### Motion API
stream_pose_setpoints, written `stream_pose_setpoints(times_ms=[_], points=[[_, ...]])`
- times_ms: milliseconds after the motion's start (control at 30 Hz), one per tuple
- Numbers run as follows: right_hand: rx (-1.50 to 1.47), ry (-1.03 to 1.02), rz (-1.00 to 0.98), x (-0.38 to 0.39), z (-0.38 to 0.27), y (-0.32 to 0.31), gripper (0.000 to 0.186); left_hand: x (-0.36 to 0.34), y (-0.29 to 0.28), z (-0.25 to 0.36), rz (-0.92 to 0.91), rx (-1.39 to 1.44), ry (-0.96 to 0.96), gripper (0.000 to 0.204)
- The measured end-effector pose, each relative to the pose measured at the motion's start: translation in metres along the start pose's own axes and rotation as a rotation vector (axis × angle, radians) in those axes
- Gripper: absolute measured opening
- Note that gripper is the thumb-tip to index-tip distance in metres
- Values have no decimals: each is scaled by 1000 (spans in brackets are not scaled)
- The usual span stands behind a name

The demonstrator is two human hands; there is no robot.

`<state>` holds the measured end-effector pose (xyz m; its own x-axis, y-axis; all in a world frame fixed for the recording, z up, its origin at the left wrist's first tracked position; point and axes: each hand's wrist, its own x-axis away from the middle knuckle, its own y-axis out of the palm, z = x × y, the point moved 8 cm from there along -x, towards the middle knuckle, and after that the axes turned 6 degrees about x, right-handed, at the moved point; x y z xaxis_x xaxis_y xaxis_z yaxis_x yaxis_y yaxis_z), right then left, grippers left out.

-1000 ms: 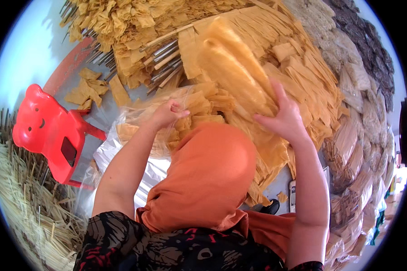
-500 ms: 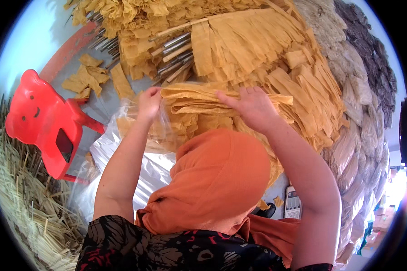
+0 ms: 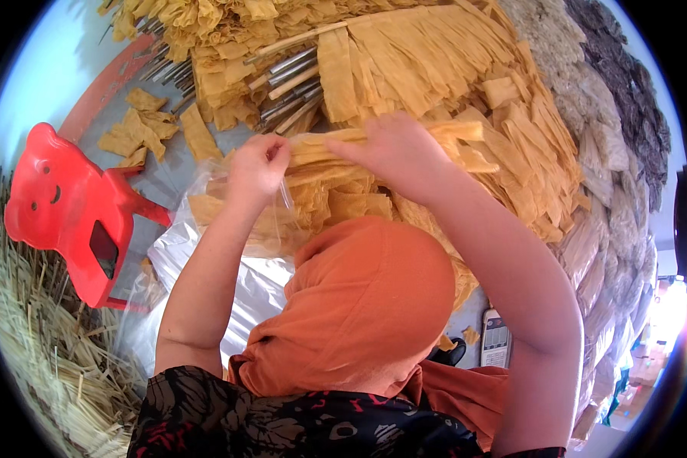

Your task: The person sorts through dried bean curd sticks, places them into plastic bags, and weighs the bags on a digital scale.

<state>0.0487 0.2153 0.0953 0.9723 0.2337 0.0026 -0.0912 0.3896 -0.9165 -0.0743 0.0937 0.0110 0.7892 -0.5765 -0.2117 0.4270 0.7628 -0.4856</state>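
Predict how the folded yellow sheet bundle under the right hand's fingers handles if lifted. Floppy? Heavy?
Probably pliable: the folded yellow sheet bundle bends into layers, splitting apart at its right end. Likely light for its size, since the layers look thin, though weight can't be seen. Might spread if loosely gripped; no tie shows around it.

The folded yellow strips [image 3: 317,150] look matt and wrinkled, the bag [image 3: 261,244] is clear, glossy plastic, the chair [image 3: 75,204] smooth plastic, the headscarf [image 3: 374,294] matt cloth.

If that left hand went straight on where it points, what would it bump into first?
Probably the left hand would meet the jutting rods first, though depth is unclear.
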Motion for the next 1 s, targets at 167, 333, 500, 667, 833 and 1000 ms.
stream_pose_setpoints(times_ms=[167, 333, 500, 667, 833, 1000], points=[[-264, -101, -151, -25, -23, 29, 47, 5, 6, 7, 48, 27, 76, 18], [-438, 399, 198, 28, 36, 40, 66, 8, 3, -20, 53, 63, -55, 18], [-1165, 1086, 220, 96, 48, 143, 77, 7, 18, -2, 31, 95, 15, 17], [-1592, 621, -41, 33, -11, 110, 82, -9, 11, 8, 100, 39, 62, 14], [-1813, 196, -230, 7, -63, 90, 80, -5, 25, 21, -86, 4, 36, 14], [-1290, 464, 235, 35, -16, 118, 62, 17, 8, 26, -100, -101, -82, 19]])
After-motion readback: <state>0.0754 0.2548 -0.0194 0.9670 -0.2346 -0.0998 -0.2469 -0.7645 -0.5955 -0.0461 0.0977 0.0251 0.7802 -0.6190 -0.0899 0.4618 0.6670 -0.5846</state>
